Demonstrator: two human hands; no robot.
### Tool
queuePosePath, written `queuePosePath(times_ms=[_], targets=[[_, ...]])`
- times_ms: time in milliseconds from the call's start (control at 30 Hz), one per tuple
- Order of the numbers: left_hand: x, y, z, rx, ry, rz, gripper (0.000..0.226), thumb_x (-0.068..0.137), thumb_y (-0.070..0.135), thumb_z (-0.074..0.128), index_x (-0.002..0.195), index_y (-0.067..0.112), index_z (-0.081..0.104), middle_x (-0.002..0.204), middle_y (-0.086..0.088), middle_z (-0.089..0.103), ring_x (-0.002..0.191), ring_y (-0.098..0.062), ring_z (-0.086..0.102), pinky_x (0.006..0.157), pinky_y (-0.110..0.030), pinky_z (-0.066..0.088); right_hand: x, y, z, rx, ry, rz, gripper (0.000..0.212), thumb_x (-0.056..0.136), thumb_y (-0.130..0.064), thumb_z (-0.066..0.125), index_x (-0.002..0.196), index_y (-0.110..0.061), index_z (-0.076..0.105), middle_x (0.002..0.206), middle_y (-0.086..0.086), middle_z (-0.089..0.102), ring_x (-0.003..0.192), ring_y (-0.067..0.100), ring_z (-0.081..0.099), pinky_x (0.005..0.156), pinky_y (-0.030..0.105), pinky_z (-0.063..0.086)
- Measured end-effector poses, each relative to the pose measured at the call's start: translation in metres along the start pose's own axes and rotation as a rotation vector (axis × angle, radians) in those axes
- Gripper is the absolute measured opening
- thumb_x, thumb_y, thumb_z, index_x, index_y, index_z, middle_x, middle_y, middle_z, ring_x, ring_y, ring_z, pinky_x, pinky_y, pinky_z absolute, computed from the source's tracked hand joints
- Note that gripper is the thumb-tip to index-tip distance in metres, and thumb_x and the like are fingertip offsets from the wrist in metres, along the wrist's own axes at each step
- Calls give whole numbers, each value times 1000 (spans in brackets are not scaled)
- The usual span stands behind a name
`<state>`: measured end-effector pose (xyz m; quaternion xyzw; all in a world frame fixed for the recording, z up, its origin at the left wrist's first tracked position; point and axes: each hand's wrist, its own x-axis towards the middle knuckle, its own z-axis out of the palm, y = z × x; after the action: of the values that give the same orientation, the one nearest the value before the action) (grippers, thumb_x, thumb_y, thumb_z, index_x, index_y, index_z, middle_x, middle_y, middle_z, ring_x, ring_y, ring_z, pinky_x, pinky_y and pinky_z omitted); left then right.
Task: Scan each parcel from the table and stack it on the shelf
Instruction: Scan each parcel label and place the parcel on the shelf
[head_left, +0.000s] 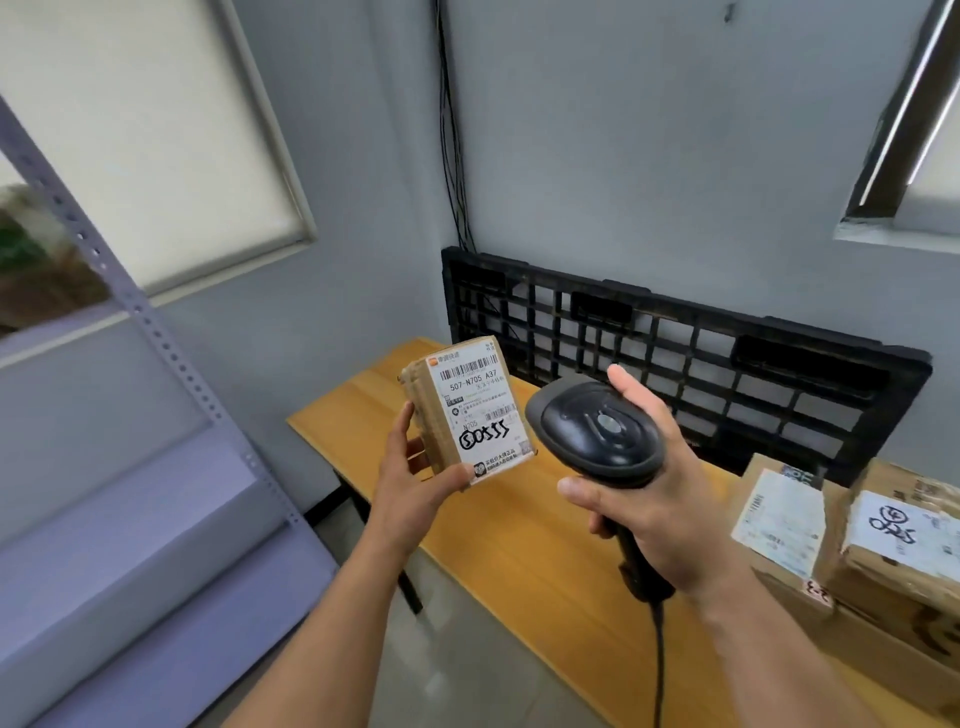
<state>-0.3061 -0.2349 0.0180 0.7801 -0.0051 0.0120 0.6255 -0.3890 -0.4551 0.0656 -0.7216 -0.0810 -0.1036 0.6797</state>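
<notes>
From the head camera, we hold a small parcel (467, 410) in our left hand (415, 483), with the thumb pressed at its lower edge and the fingers curled round its left side. The brown box stands nearly upright, lifted clear of the table (519, 545), and its white label (478, 415) faces us. The label carries barcodes, the print 507-N705 A37 and a handwritten black number lower down.

Just to the right of that hand, our right hand (660, 499) grips the handle of a black scanner (597, 434). The fingers wrap the grip, one finger reaches up past the far side of the head, and the thumb lies across the front below it. The scanner's rounded head sits right beside the small parcel's lower right corner and overlaps it in the view; we cannot tell whether the two touch. A dark cable (660, 670) drops from the handle below the right hand toward the bottom edge of the view.

The wooden table runs beneath both hands. To the right of the right hand, two larger parcels (779, 519) sit on it against each other, each with a white label. Beyond the right hand, a black pallet (675, 353) stands on edge against the grey wall. To the left of the left hand and lower is the grey-blue shelf (130, 519) with its perforated post, and above that hand is a window blind (130, 130)
</notes>
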Motion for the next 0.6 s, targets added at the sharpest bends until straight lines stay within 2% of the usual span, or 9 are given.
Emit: queuePosePath(times_ms=[133, 233, 267, 367, 433, 533, 600], targets=[[-12, -4, -47, -5, 67, 13, 106, 57, 33, 80, 145, 48, 24, 125, 6, 57, 114, -10, 56, 94, -40, 51, 2, -8, 41, 16, -57, -22, 97, 57, -18, 83, 134, -50, 33, 110, -19, 65, 59, 15, 64, 50, 30, 55], [-25, -9, -93, -29, 115, 34, 101, 65, 24, 83, 146, 44, 26, 121, 9, 58, 107, -4, 58, 79, -22, 49, 1, -13, 82, 20, -93, -34, 98, 55, -20, 84, 134, -52, 36, 110, -8, 67, 58, 18, 64, 50, 33, 55], [-31, -10, -109, -31, 139, 39, 99, 68, 21, 84, 145, 44, 27, 120, 10, 58, 106, -2, 58, 78, -21, 49, 0, -15, 98, 27, -105, -38, 98, 54, -20, 84, 133, -52, 37, 109, -3, 68, 58, 17, 64, 49, 33, 55], [-49, -17, -159, -33, 224, 61, 94, 65, 24, 83, 141, 45, 31, 121, 10, 59, 108, -1, 58, 88, -29, 51, -5, -20, 145, 45, -151, -57, 98, 59, -9, 86, 132, -53, 39, 105, 3, 68, 59, 11, 64, 48, 32, 53], [-61, -23, -192, -37, 272, 64, 90, 71, 14, 83, 141, 40, 32, 123, 5, 59, 109, -2, 58, 88, -26, 50, -8, -22, 177, 54, -178, -69, 99, 63, 3, 85, 131, -54, 40, 103, 4, 68, 58, 11, 63, 48, 31, 53], [-79, -33, -237, -26, 316, 75, 83, 79, 4, 76, 142, 36, 33, 122, 3, 60, 103, 5, 60, 72, -9, 49, -14, -23, 223, 68, -211, -82, 99, 63, 5, 85, 131, -53, 43, 106, 0, 68, 59, 9, 62, 49, 32, 53], [-92, -39, -266, -23, 341, 73, 81, 79, 2, 74, 140, 38, 34, 121, 3, 60, 101, 7, 60, 67, -7, 48, -18, -23, 252, 79, -236, -100, 100, 60, 0, 89, 132, -52, 44, 110, -1, 67, 62, 8, 63, 49, 30, 53]])
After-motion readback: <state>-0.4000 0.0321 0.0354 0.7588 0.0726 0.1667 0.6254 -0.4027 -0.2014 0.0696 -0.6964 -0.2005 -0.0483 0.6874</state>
